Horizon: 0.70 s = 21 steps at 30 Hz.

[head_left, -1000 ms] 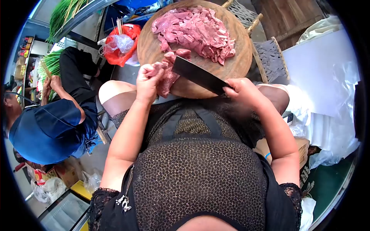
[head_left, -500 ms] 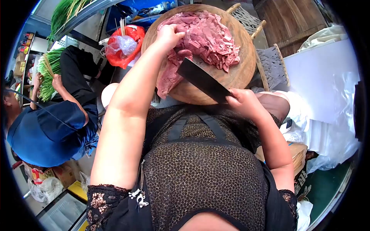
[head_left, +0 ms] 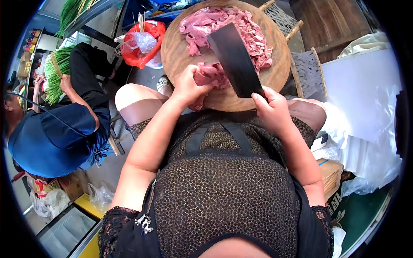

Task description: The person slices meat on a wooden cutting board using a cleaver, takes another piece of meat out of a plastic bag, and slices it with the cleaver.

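A round wooden board [head_left: 174,47] carries a heap of sliced pink meat [head_left: 256,41] across its far part. My left hand [head_left: 191,86] is closed on a larger piece of meat [head_left: 213,74] at the board's near left edge; part of that piece hangs over the rim. In my right hand [head_left: 273,107] is the handle end of a cleaver [head_left: 234,60]. Its wide dark blade is raised over the board, beside the larger piece, and hides some of the slices.
A co-worker in blue [head_left: 56,137] sits at the left, holding thin sticks near green stalks [head_left: 58,73]. A red bag [head_left: 150,53] with sticks stands left of the board. Woven chairs [head_left: 307,73] are on its right, beside a white panel [head_left: 357,86].
My left hand has come back from the heap to the larger piece and grips it. The cleaver has swung up to a steeper angle, farther over the board.
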Motion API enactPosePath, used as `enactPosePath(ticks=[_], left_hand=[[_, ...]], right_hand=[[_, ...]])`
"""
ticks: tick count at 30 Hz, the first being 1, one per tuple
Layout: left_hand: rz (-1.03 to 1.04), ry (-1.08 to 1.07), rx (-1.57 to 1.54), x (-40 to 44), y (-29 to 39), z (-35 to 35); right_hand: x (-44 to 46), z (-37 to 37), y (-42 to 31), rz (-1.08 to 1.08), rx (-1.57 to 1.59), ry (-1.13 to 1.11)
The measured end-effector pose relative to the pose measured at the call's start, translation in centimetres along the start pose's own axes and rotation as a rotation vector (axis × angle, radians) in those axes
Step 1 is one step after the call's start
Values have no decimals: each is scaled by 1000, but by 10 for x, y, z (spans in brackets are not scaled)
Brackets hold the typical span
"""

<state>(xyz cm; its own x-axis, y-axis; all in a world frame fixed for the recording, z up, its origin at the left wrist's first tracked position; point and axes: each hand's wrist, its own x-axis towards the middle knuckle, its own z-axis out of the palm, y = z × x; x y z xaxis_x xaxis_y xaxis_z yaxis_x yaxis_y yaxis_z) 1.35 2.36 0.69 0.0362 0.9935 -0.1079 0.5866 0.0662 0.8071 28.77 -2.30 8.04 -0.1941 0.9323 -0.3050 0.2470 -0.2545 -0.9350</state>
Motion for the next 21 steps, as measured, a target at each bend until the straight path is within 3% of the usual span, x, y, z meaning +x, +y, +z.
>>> enactPosePath(ticks=[4, 6, 9, 11, 16, 18, 21], left_hand=[[200, 81, -4, -4, 4, 7], [174, 90, -12, -2, 9, 5], [153, 81, -27, -4, 3, 5], [323, 166, 83, -12, 1, 6], [386, 240, 16, -19, -10, 15], [511, 263, 84, -20, -11, 16], [484, 244, 45, -24, -9, 18]], right_hand=[[-12, -4, 1, -53, -192, 48], [-22, -4, 3, -320, -357, 100], [-33, 3, 1, -325, -395, 97], [-35, 3, 3, -308, -444, 81], [-28, 6, 8, -297, -637, 15], [-26, 7, 8, -272, -698, -10], [-25, 12, 9, -358, -845, 77]])
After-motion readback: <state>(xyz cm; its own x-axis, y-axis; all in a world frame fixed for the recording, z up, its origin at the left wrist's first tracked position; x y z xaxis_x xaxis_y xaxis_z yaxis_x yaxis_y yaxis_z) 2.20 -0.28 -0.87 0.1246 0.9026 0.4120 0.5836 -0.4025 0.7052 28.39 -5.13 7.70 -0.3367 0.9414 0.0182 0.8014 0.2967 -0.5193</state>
